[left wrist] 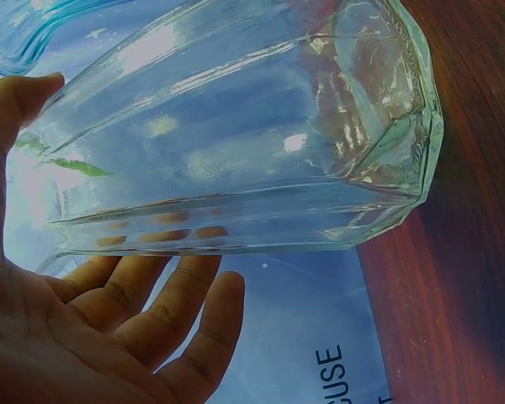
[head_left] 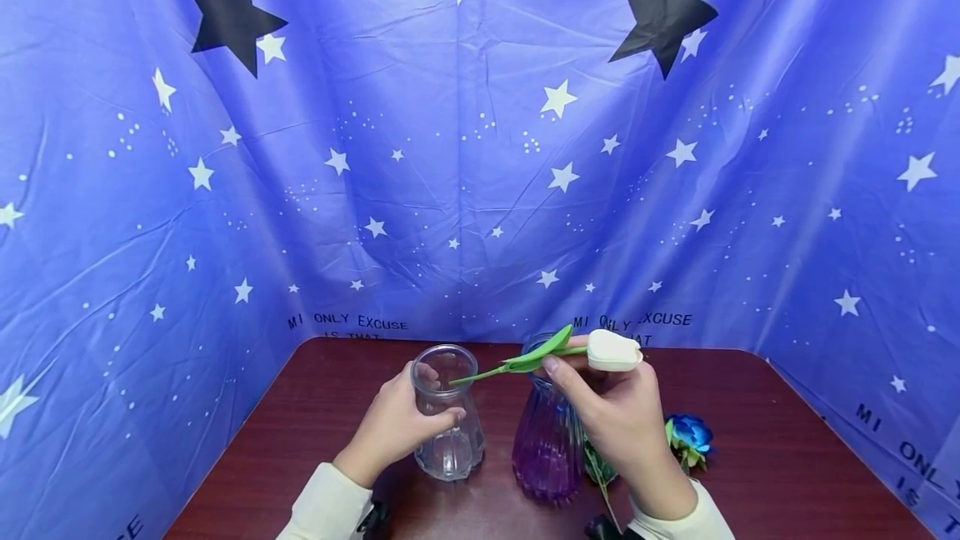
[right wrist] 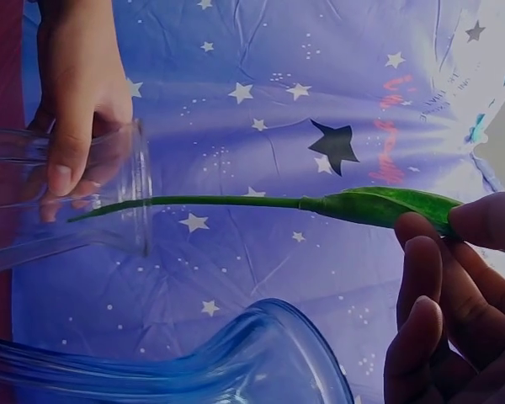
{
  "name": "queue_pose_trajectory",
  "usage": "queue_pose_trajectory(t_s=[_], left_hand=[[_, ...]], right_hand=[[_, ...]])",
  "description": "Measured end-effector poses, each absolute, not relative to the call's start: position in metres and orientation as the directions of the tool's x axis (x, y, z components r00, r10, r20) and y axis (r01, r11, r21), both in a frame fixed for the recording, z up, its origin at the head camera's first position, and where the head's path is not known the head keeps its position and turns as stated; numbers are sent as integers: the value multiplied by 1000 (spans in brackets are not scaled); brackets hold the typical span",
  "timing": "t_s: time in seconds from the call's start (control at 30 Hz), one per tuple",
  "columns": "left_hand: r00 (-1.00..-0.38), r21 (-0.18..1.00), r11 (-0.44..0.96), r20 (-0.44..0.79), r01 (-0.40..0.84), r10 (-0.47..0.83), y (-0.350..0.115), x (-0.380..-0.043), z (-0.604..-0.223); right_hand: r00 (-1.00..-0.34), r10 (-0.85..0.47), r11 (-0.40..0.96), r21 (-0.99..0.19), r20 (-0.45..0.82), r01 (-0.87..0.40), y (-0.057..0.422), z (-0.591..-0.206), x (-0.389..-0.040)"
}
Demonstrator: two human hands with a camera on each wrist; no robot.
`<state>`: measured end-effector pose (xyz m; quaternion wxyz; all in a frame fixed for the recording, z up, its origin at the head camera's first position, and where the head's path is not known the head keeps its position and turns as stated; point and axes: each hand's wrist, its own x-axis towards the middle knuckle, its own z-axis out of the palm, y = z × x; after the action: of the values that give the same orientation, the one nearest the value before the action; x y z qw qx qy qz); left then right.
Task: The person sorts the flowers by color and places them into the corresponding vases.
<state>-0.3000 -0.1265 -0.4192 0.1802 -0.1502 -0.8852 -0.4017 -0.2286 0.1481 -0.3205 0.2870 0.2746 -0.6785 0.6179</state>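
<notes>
My left hand (head_left: 392, 422) holds a clear glass vase (head_left: 450, 448), thumb on one side and fingers on the other. In the left wrist view the vase's faceted body (left wrist: 236, 143) fills much of the picture, its base by the tabletop. My right hand (head_left: 626, 415) pinches a white tulip (head_left: 613, 351) by its green leaf (right wrist: 379, 204) and stem, the bloom pointing right. The tip of the stem (right wrist: 227, 200) lies inside the clear vase's mouth, as the right wrist view shows. Between the hands stands a blue-and-purple glass vase (head_left: 546, 452), its rim partly behind the right hand.
A blue flower (head_left: 690, 436) lies on the dark red table (head_left: 780, 448), to the right of the right hand. Green leaves (head_left: 600, 469) show beside the purple vase, partly hidden by the right arm. A blue cloth with stars (head_left: 465, 148) hangs behind and on both sides.
</notes>
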Motion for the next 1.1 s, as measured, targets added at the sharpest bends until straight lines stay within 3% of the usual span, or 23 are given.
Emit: queue_pose_trajectory(t_s=[0.37, 0.93, 1.1], left_hand=[[-896, 659, 636, 428, 401, 122, -127, -302, -420], [-900, 669, 629, 420, 397, 121, -128, -301, -421], [-898, 673, 621, 422, 402, 124, -127, -301, -420]], right_hand=[[-732, -28, 143, -722, 680, -677, 135, -325, -227], [-800, -92, 38, -801, 592, -597, 122, -335, -226], [-789, -103, 14, -793, 605, -610, 119, -338, -227]])
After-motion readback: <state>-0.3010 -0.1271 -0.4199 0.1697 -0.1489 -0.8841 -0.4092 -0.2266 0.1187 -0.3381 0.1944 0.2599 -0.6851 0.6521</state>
